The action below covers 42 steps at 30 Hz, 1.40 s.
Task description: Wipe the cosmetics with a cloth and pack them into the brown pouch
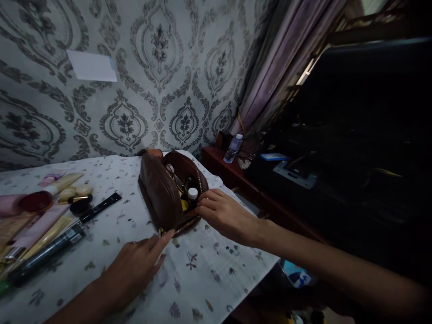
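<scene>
An unzipped brown bag [160, 191] stands on the table with its top gaping. Inside it are several small items, among them a white-capped bottle [192, 194] near the right end. My right hand [227, 215] is at the bag's right rim, fingers bent together over the edge; what they grip, if anything, is hidden. My left hand [137, 265] lies in front of the bag, its index finger stretched to the zipper end at the near lower corner. The other left fingers are loosely curled, with nothing seen in them.
Cosmetic tubes [50, 229], a brush [101, 208] and compacts lie on the patterned tablecloth [189, 288] at the left. Beyond the table's right edge, a clear bottle [232, 148] stands on a red surface [216, 157] beside a large dark area.
</scene>
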Available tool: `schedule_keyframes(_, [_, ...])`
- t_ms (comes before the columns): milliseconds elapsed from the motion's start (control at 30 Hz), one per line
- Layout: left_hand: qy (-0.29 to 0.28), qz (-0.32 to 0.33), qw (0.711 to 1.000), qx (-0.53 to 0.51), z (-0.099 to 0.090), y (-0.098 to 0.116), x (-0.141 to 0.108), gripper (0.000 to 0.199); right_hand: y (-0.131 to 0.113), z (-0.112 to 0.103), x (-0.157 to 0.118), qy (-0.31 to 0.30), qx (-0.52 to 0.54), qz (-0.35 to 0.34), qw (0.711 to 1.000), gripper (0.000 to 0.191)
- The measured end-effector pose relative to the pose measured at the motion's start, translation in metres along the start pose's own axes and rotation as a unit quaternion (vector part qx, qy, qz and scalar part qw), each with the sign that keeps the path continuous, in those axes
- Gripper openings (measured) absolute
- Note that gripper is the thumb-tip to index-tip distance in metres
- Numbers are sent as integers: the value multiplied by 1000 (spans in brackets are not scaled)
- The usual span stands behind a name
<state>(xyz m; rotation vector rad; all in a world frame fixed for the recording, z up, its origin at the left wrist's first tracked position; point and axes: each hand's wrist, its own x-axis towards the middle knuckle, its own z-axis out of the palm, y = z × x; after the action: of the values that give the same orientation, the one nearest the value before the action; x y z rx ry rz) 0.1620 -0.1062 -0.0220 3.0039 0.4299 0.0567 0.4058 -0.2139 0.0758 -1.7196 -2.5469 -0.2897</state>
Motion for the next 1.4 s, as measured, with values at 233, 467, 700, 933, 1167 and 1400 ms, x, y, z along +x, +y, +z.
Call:
schedule_keyframes(233, [18,-51,997,61,20,-23,-53,38,-21,25,-27,198,40,7,979,24])
schedule_keyframes(467, [50,-94,991,75,37,-23,-93,47,-49,52,-13,206,119,-86,967,27])
schedule_keyframes(700, [72,-179,980,47,18,-24,-123,35,-77,75,35,219,208,-120,946,28])
schedule_keyframes(933, [95,-282,955,4,2,-46,-142,17,-110,94,100,138,340,-126,922,25])
schedule_keyframes(1167, [123,-468,872,70,-46,-111,-167,41,-131,137,206,105,621,156,761,21])
schedule_keyframes(1400, [88,-534,837,79,-46,-142,-177,37,-167,165,249,235,588,182,752,30])
